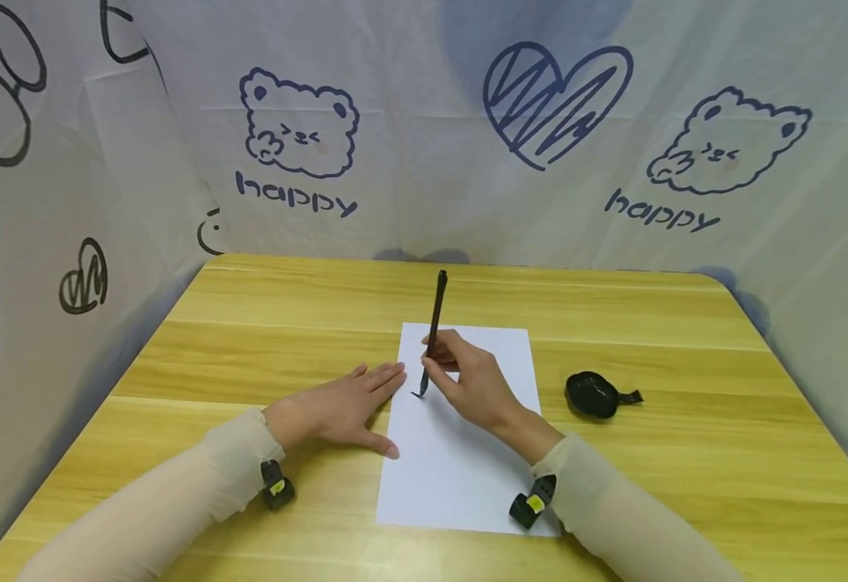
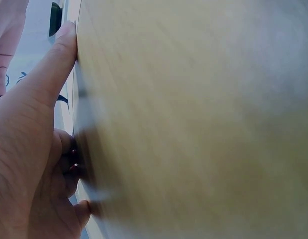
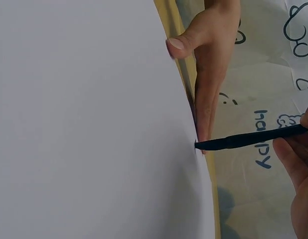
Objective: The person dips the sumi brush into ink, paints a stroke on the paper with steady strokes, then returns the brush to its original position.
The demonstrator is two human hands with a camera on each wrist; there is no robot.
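My right hand (image 1: 473,381) pinches a dark brush pen (image 1: 434,323) between thumb and fingers, the pen standing nearly upright. Its tip meets a white sheet of paper (image 1: 467,477), where a short black stroke (image 1: 416,394) shows. In the right wrist view the pen (image 3: 243,139) slants from the fingers down to the paper. My left hand (image 1: 343,408) lies flat with fingers spread, its fingertips and thumb on the paper's left edge. The left wrist view shows that hand (image 2: 29,129) from the thumb side, holding nothing.
A small black dish (image 1: 592,395) with a short handle sits on the wooden table (image 1: 249,356), right of the paper. Behind the table hangs a pale cloth (image 1: 409,145) with drawn bears and hearts. Cameras are strapped to both wrists.
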